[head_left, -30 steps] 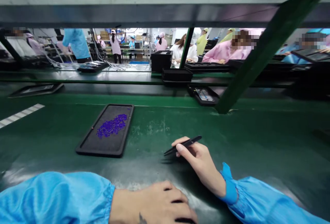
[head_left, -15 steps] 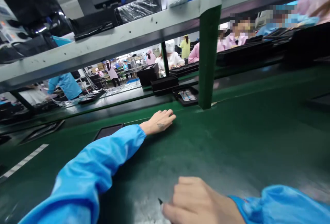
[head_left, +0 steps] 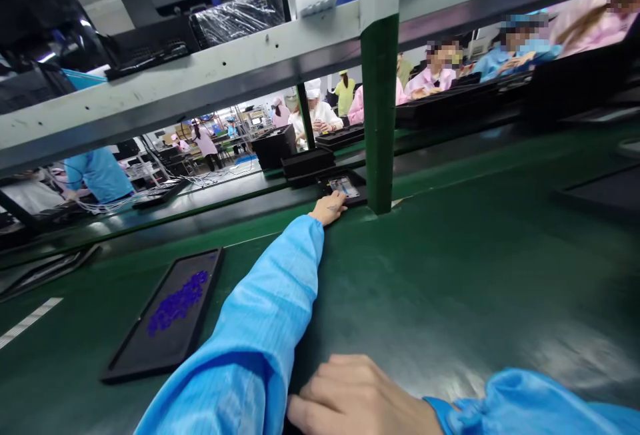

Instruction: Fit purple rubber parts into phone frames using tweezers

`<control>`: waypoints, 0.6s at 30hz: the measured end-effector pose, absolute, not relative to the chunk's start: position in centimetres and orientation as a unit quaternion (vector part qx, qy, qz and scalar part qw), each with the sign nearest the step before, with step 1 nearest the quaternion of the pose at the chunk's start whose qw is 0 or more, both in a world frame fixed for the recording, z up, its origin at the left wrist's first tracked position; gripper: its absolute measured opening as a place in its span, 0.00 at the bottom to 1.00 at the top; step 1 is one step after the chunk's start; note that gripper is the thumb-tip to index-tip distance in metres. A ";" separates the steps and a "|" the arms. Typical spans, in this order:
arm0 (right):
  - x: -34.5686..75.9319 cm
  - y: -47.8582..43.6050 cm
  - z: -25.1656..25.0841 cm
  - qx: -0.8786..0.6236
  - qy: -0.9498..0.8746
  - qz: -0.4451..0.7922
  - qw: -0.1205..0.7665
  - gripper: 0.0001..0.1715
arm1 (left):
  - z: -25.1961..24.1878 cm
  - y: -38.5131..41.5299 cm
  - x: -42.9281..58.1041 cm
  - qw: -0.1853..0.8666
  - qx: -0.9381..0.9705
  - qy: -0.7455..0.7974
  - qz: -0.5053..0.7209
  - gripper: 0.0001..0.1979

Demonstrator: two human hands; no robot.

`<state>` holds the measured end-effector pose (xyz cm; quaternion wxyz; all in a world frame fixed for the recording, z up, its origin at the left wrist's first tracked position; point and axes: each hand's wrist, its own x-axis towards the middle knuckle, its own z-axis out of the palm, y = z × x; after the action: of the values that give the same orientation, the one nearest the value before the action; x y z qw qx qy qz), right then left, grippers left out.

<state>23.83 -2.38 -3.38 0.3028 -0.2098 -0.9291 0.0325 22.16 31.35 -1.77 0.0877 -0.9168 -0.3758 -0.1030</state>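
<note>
The fingers [head_left: 341, 197] of the left hand [head_left: 327, 209] reach the near edge of a shallow black tray [head_left: 356, 200], extended and close together; whether they grip it cannot be told. In that tray, at the far side of the table [head_left: 475, 268], lies a pale flat device [head_left: 345, 187]. The right hand [head_left: 367, 398] is low in front, its fingers curled in, and what they hold is hidden.

A green post [head_left: 380, 121] stands just right of the tray, blocking reach from that side, and black boxes [head_left: 307, 164] sit behind it. Above runs a pale shelf beam [head_left: 210, 65]. Left of the outstretched sleeve [head_left: 260, 301], a larger black tray [head_left: 133, 355] carries purple pieces [head_left: 177, 303]; farther left is a pale strip [head_left: 30, 321]. Beyond, co-workers [head_left: 323, 115] sit among dark trays.

Half a second ago the left hand was short of the device's tray, over bare table, and its sleeve covered most of the larger tray, now largely exposed. The dark tip then poking from the right hand is now out of sight.
</note>
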 end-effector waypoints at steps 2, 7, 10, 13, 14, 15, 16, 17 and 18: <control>23.9 -1.8 -3.4 -0.213 -0.925 0.067 0.307 0.19 | -1.2 31.5 20.9 0.085 -0.919 -0.371 -0.102 0.19; 24.3 0.2 -3.0 -0.181 -0.903 0.128 0.367 0.15 | 1.6 30.1 15.4 0.090 -0.924 -0.358 -0.100 0.17; 24.7 1.2 -1.9 -0.185 -0.873 0.133 0.431 0.12 | 2.7 26.7 10.8 0.083 -0.931 -0.345 -0.089 0.14; 25.2 1.9 -0.6 -0.244 -0.825 0.124 0.495 0.09 | 2.4 21.0 5.8 0.063 -0.941 -0.325 -0.074 0.10; 25.3 2.2 -0.3 -0.278 -0.801 0.118 0.517 0.08 | 2.1 18.6 4.0 0.055 -0.944 -0.319 -0.071 0.09; 25.3 2.6 -0.1 -0.315 -0.775 0.111 0.536 0.08 | 1.7 16.1 2.4 0.048 -0.946 -0.313 -0.069 0.09; 25.3 2.9 0.1 -0.349 -0.749 0.105 0.554 0.09 | 1.2 13.4 0.8 0.041 -0.948 -0.309 -0.067 0.08; 25.3 3.3 0.2 -0.375 -0.726 0.102 0.568 0.10 | 0.7 10.7 -0.7 0.034 -0.949 -0.306 -0.065 0.08; 25.1 3.8 0.2 -0.395 -0.707 0.104 0.578 0.11 | 0.3 8.1 -2.1 0.027 -0.950 -0.305 -0.063 0.07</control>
<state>25.09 3.78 0.15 0.5776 -0.3952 -0.7066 0.1044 -2.11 8.06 0.33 0.0274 -0.9498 -0.3050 -0.0634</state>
